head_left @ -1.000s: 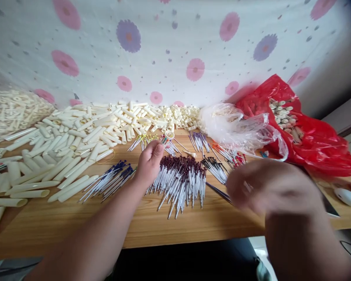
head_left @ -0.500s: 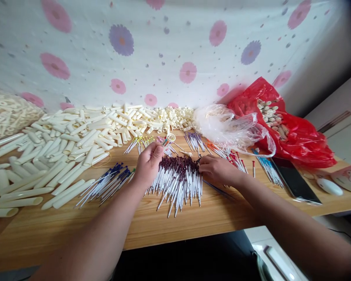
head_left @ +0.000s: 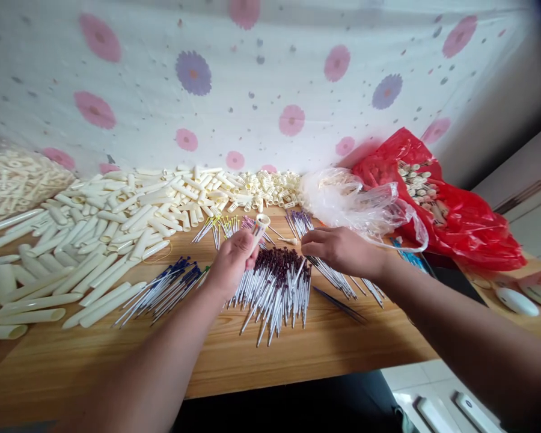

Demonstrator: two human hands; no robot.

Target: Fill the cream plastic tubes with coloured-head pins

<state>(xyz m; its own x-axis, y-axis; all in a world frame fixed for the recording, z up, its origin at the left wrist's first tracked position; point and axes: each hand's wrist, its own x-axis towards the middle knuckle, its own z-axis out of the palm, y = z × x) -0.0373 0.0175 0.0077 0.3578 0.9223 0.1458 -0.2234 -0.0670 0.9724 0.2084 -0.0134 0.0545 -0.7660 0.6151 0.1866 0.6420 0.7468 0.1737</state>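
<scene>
My left hand (head_left: 237, 255) is closed around a short cream pen barrel (head_left: 261, 224), its open end tilted up and coloured marks on its side. Below and between my hands lies a thick pile of white pen refills with dark brown tops (head_left: 275, 282). My right hand (head_left: 331, 248) is pinched just above the pile's right edge. A thin white pen refill (head_left: 300, 266) slants down from its fingertips. A small cream pointed piece (head_left: 289, 241) lies behind the pile. Dark tweezers (head_left: 339, 304) rest on the table at the right of the pile.
Cream pen barrels (head_left: 85, 240) are heaped at left and back. Blue-topped refills (head_left: 166, 288), yellow ones (head_left: 220, 227) and purple ones (head_left: 301, 222) lie in groups. A clear bag (head_left: 342, 201), a red bag (head_left: 469, 222) and a white mouse (head_left: 517, 301) stand right.
My right hand has risen slightly off the edge of the brown-topped pile, with a white refill now showing below its fingers. My left hand has tipped the barrel more upright. The view has shifted slightly.
</scene>
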